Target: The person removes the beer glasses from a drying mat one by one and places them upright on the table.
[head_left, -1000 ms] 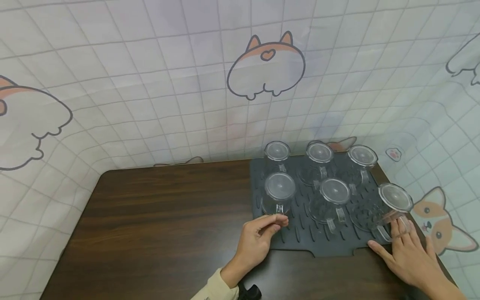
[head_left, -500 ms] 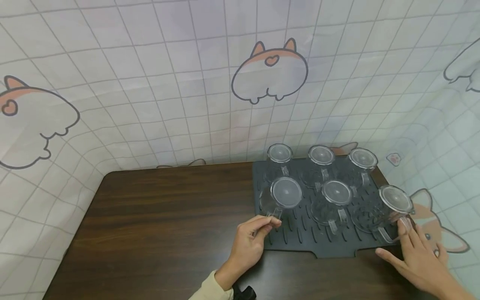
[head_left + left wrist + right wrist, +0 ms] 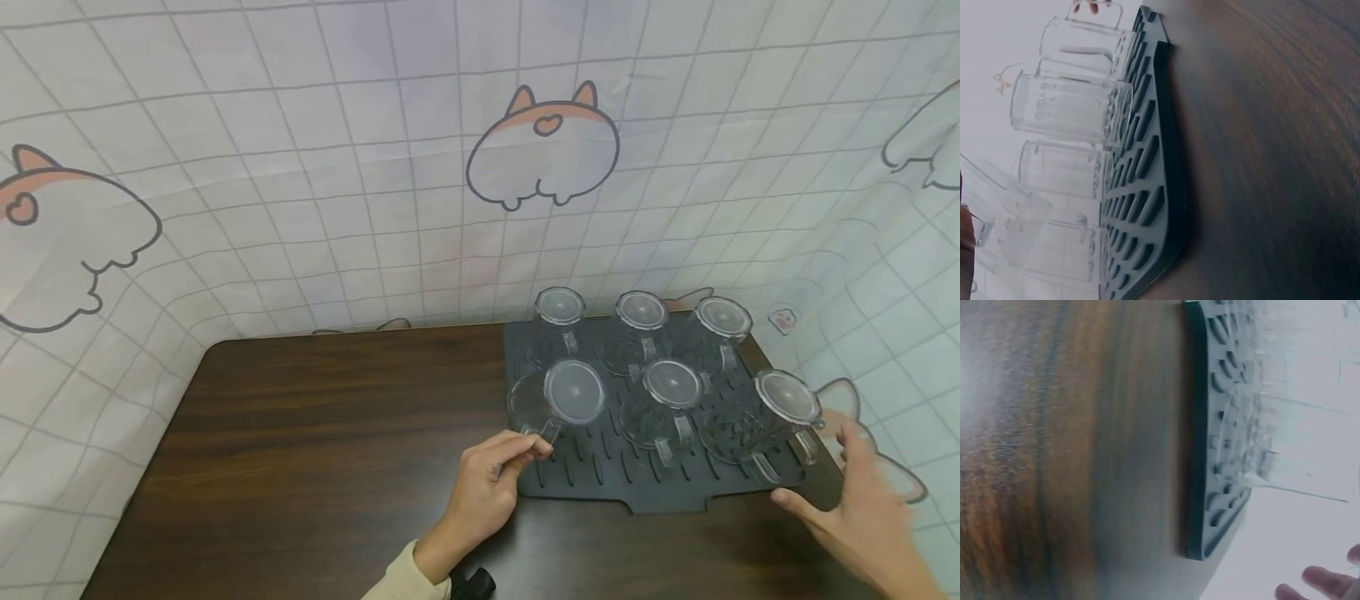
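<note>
My left hand [image 3: 480,483] pinches the handle of a clear glass mug [image 3: 573,392] at the front left of the dark drying mat [image 3: 615,492]. That mug stands upside down in shape but tilted, and in the left wrist view the tilted mug [image 3: 1016,212] appears raised from the mat. My right hand [image 3: 862,500] is spread beside the front-right glass mug [image 3: 787,400], apart from its handle and holding nothing. Fingertips of the right hand [image 3: 1325,584] show at the corner of the right wrist view.
Several more upside-down glass mugs stand on the mat, including a front-middle mug [image 3: 673,385] and a back-left mug [image 3: 560,308]. Brown wood tabletop [image 3: 300,450] extends to the left. A tile-patterned sheet [image 3: 337,167] hangs behind and at the right.
The left hand has drawn back slightly leftward, and its mug has gone from standing to tilted. The right hand has left the front-right mug and moved right.
</note>
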`<state>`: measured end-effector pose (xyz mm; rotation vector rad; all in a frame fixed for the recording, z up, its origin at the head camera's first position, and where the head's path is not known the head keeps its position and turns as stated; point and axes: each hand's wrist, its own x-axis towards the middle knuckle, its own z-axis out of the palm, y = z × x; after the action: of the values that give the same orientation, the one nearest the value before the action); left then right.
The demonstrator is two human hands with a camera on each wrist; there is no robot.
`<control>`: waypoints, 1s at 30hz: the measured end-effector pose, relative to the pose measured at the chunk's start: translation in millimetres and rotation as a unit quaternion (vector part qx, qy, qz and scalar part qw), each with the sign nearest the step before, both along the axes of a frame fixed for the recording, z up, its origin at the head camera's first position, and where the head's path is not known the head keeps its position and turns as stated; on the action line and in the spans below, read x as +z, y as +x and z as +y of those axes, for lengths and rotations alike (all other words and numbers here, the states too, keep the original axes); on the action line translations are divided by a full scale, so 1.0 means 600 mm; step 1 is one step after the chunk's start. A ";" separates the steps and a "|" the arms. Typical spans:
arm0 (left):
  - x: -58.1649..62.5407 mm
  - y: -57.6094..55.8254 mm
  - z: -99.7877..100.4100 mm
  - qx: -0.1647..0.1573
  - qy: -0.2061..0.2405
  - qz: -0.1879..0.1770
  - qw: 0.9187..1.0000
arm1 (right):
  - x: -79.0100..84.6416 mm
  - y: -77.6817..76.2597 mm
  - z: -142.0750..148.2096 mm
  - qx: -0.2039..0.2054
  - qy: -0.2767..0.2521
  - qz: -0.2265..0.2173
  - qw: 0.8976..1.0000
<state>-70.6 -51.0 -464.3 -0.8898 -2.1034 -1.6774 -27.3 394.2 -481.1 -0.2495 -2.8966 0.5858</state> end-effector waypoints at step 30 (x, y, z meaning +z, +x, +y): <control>0.045 -0.009 -0.027 0.066 -0.195 0.227 0.952 | 0.127 -0.037 -0.043 0.082 -0.232 0.358 0.901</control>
<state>-76.1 -67.4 -437.2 -1.0928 -2.1277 -0.8883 -49.7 368.5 -405.1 0.1376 -2.0475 1.1166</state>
